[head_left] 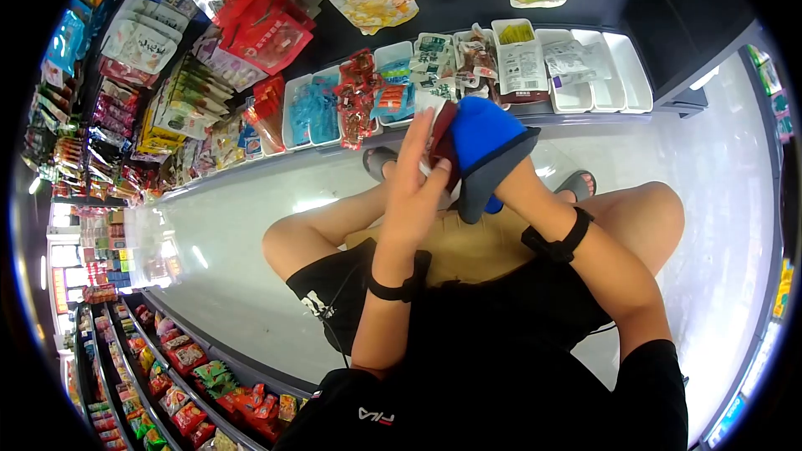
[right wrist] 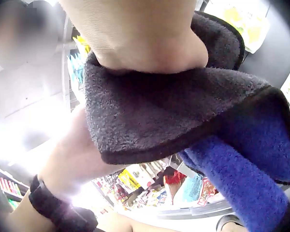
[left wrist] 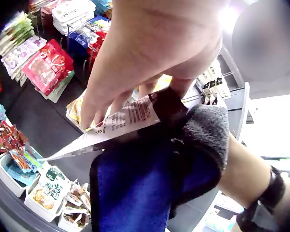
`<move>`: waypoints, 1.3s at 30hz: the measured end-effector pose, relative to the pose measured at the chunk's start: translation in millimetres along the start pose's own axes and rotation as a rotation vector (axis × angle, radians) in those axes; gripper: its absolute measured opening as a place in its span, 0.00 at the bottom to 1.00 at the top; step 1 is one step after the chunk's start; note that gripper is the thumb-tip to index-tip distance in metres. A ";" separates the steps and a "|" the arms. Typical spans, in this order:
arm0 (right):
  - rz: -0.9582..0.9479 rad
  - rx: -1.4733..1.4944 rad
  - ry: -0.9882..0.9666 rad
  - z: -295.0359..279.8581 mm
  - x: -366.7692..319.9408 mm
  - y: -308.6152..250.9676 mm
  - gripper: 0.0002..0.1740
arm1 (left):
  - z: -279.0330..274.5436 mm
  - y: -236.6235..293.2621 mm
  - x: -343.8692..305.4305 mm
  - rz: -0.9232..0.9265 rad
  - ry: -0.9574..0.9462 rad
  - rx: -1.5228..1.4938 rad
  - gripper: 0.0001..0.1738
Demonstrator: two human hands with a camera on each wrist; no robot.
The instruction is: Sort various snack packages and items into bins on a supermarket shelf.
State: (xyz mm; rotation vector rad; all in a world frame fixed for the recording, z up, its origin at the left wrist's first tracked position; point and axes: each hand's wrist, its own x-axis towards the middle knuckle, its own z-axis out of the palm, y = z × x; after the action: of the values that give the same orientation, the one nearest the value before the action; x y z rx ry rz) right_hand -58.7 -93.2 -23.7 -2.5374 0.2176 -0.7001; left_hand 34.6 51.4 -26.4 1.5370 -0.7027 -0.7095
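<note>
Squats in a shop aisle, knees up, facing the low shelf [head_left: 585, 117] on the far side. Pinches one packet [left wrist: 121, 121] in the left hand [head_left: 413, 192], fingers long across its face, and holds it up above the knees, near the shelf's edge but apart from it. Carries one blue-and-grey cloth [head_left: 484, 138] draped over the right hand [right wrist: 145, 38] and presses it round the right end of the packet. Hides the right fingers wholly under the cloth, so cannot tell whether they are curled or flat beneath.

As a judgement:
- Could lose the packet from the left hand, held by a light pinch at one end while the cloth pushes at the other.
- Could crease or burst the thin wrapper under too hard a squeeze.
- Could drop the cloth, draped and not plainly gripped.
- Could tip forward into the shelf, squatting this close to it.

Counts:
- One packet in hand.
- One cloth.
- Two hands.
- Two black wrist straps [head_left: 397, 284], one on each arm.
- One row of white trays [head_left: 635, 67] along the shelf, too crowded with goods to number surely.
</note>
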 end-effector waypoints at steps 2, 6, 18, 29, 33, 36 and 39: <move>-0.041 -0.053 0.055 3.3 -0.3 6.9 0.17 | 5.1 -10.6 2.3 0.244 -0.036 0.229 0.36; -0.036 -0.126 0.117 12.0 -2.3 12.5 0.17 | 12.7 -19.2 3.9 0.192 -0.034 0.074 0.36; -0.014 -0.175 0.073 13.9 -4.9 15.6 0.16 | 10.8 -23.2 6.3 0.186 -0.054 0.083 0.32; -0.032 -0.107 0.115 14.9 -4.0 18.0 0.16 | 23.9 -18.9 5.2 0.122 0.022 -0.085 0.29; -0.075 -0.103 0.134 16.2 -4.5 20.8 0.16 | 26.0 -18.8 5.0 0.112 0.052 -0.059 0.28; -0.045 -0.092 0.116 17.8 -5.2 19.1 0.18 | 23.1 -27.2 5.7 0.097 0.091 -0.018 0.26; -0.028 0.113 0.153 20.0 -2.6 10.9 0.19 | 20.2 -31.2 1.9 -0.007 0.141 -0.079 0.25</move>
State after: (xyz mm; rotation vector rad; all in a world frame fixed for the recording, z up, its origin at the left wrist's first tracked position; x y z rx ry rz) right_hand -50.7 -93.5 -45.2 -2.3857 0.1894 -0.8936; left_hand 21.1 39.6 -59.1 1.5018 -0.5578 -0.6207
